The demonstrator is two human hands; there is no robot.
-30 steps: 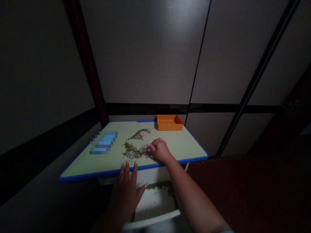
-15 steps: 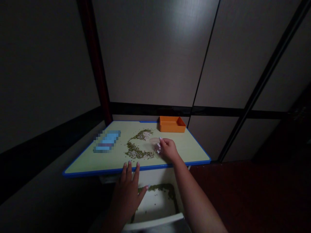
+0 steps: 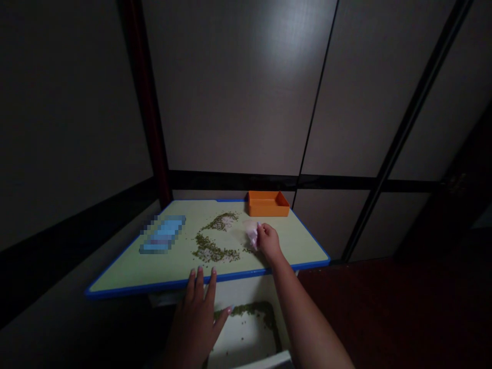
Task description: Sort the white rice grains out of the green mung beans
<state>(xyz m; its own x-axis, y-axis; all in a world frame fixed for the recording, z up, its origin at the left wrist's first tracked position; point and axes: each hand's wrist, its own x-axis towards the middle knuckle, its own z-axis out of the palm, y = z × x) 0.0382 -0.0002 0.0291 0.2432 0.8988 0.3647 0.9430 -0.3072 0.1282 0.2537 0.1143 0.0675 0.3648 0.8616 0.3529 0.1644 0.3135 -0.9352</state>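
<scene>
My right hand (image 3: 270,242) is closed, thumb and fingers pinched on a pale, partly see-through thing (image 3: 252,236) low over the tabletop; its kind I cannot make out. To its left, small green grains (image 3: 207,249), like mung beans, lie in a curved, broken heap with whitish bits (image 3: 227,221) among them. My left hand (image 3: 200,312) holds nothing. Its fingers are spread, with the tips at the table's near blue edge and the thumb over an open white drawer (image 3: 246,335). More green grains (image 3: 251,308) line the drawer's far and right sides.
An orange open box (image 3: 269,209) stands at the table's back right. On the left lies a blurred blue flat object (image 3: 163,234). The pale green tabletop (image 3: 300,245) has a blue rim, and panelled doors (image 3: 238,102) rise close behind it.
My right hand has turned slightly, and the pale thing now looks more upright. Some green grains show beside it. The left hand stays at the edge; the whole view has shifted a little.
</scene>
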